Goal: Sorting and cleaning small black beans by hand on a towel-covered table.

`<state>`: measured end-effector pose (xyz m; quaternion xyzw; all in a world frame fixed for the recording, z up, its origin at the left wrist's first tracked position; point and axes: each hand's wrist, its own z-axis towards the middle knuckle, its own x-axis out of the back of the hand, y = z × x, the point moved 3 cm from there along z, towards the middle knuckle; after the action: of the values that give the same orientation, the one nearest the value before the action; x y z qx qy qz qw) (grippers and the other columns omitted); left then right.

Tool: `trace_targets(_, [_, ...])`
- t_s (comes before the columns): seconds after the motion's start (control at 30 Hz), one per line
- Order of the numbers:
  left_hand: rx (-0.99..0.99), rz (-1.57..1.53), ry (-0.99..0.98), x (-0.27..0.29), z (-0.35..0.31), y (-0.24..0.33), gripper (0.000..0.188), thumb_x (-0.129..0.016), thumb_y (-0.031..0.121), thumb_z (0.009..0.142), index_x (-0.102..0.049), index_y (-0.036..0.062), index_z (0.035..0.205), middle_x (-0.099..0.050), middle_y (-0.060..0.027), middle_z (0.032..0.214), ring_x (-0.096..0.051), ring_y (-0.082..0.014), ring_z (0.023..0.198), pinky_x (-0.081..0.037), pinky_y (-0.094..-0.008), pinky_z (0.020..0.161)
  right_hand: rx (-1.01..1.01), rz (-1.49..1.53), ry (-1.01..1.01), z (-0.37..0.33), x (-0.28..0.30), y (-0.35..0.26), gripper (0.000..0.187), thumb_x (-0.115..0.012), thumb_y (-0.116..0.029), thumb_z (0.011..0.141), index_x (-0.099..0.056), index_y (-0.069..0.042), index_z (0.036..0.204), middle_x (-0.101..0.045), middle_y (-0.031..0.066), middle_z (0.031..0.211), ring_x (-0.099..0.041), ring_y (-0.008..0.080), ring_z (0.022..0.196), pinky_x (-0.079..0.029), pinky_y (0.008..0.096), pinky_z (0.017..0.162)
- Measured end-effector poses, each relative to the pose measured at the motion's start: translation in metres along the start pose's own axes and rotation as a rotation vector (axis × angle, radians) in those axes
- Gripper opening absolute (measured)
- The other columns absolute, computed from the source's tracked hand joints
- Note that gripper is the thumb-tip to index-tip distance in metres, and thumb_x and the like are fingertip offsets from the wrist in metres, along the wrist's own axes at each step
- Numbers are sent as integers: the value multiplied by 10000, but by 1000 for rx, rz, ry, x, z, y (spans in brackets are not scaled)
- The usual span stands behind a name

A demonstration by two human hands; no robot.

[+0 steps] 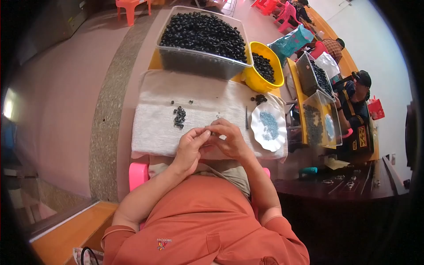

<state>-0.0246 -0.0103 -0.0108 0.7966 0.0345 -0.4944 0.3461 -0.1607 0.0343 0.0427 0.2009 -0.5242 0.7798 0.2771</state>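
Observation:
My left hand and my right hand meet over the near edge of a white cloth, fingers pinched together. Whatever is between the fingertips is too small and hidden to name. Beyond my left hand lies a small heap of black ring-like pieces, with a few loose ones around it. To the right of my right hand, a white scalloped plate holds pale blue granules. Dark tweezers lie beside the plate. Another little cluster of black pieces sits just behind it.
At the table's far end stands a large transparent bin full of black pieces. A yellow basin with more stands beside it. Farther right, a person in a dark cap sits by another table with transparent bins. Pink stool parts flank me.

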Motion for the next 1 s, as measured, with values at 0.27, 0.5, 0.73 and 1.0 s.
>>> trace_targets(0.27, [-40,17,9,1,-1,-1,131,-614,78,931,-596,24,1049,-660,-80,979,-640,-147,901,-533,-309,817,-32,117,119,-12,-3,2,264,-744,17,760,-659,-18,1008,-658,118,931,-659,210,759,-529,282,640])
trace_targets(0.5, [-16,6,18,4,-1,0,94,-624,87,928,-598,55,1012,-659,-65,966,-640,-147,886,-530,-310,810,-24,93,137,-16,-6,3,254,-723,36,780,-648,-2,1020,-655,132,970,-663,214,800,-537,288,671])
trace_targets(0.73, [-5,-39,-1,3,-1,0,79,-623,57,919,-601,71,993,-651,-50,958,-642,-145,882,-532,-299,808,-85,231,157,-23,-8,4,273,-709,59,782,-644,1,1041,-638,128,1020,-661,188,809,-539,270,676])
trace_targets(1.0, [24,-21,18,1,-2,0,139,-647,5,885,-599,69,999,-641,-50,964,-630,-146,875,-532,-302,821,-20,129,200,-26,-6,-1,300,-714,67,759,-642,1,1042,-630,128,1022,-660,178,798,-549,263,651])
